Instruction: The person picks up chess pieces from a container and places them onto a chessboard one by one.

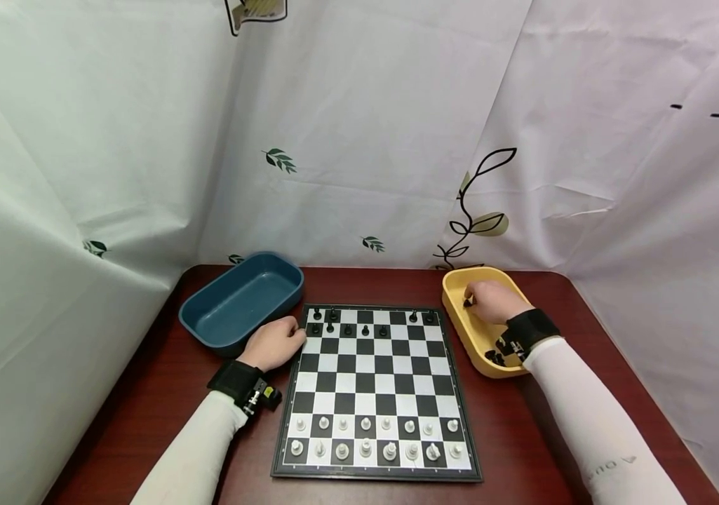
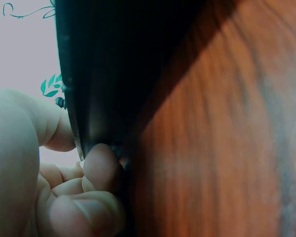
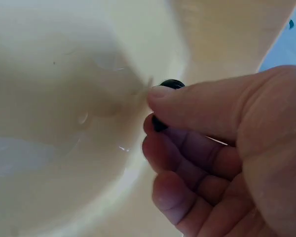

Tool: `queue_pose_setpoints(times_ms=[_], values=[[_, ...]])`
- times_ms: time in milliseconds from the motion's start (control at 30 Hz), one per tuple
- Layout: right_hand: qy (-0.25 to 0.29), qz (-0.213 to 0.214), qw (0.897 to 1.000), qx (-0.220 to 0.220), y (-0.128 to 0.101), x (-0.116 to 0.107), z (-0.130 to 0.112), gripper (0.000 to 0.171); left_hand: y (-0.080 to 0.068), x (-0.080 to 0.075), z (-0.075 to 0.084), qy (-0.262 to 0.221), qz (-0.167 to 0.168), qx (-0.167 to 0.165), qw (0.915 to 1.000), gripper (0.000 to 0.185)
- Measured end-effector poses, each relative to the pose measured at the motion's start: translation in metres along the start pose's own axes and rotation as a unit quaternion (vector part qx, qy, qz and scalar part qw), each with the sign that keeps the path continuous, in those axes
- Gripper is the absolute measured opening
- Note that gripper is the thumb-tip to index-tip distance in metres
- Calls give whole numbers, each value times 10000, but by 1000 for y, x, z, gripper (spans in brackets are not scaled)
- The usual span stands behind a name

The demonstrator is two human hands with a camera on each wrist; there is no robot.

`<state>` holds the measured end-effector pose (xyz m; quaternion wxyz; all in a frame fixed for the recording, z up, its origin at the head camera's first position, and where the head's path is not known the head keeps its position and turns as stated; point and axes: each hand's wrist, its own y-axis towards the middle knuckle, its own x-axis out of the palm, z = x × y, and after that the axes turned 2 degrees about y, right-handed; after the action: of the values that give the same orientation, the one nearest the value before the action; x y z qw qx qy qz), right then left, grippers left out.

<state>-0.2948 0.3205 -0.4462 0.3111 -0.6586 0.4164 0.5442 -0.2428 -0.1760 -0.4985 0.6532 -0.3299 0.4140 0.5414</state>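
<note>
My right hand (image 1: 496, 300) is inside the yellow tray (image 1: 462, 338), pinching a black chess piece (image 3: 159, 123) between thumb and fingers; the grip covers most of the piece. More black chess pieces (image 1: 494, 358) lie at the tray's near end. At the far left edge of the chessboard (image 1: 365, 382), my left hand (image 1: 273, 344) holds the board's rim between thumb and curled fingers, as the left wrist view shows. Several black pieces (image 1: 348, 330) stand on the two far rows, with a gap in each. White pieces (image 1: 366, 447) fill the two near rows.
A dark blue tray (image 1: 210, 308) stands at the back left, just beyond my left hand. The dark red table (image 1: 372, 284) meets a white patterned cloth (image 1: 359, 175) behind it and at the sides. Each wrist wears a black strap (image 1: 233, 379) with a camera.
</note>
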Motion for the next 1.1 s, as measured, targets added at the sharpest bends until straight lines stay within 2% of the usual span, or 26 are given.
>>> queue_pose_setpoints(times_ms=[233, 533, 767, 1100], values=[[185, 451, 9988, -11, -4, -1, 3, 10, 0, 0, 0, -3, 3, 8, 10000, 30], [219, 825, 9963, 31, -8, -4, 1, 18, -3, -2, 1, -82, -22, 30, 10000, 30], [386, 1226, 9917, 23, -11, -12, -10, 20, -3, -2, 2, -78, -35, -19, 10000, 30], [411, 1396, 9892, -166, -5, -27, -44, 21, -2, -1, 1, -28, -4, -32, 10000, 29]])
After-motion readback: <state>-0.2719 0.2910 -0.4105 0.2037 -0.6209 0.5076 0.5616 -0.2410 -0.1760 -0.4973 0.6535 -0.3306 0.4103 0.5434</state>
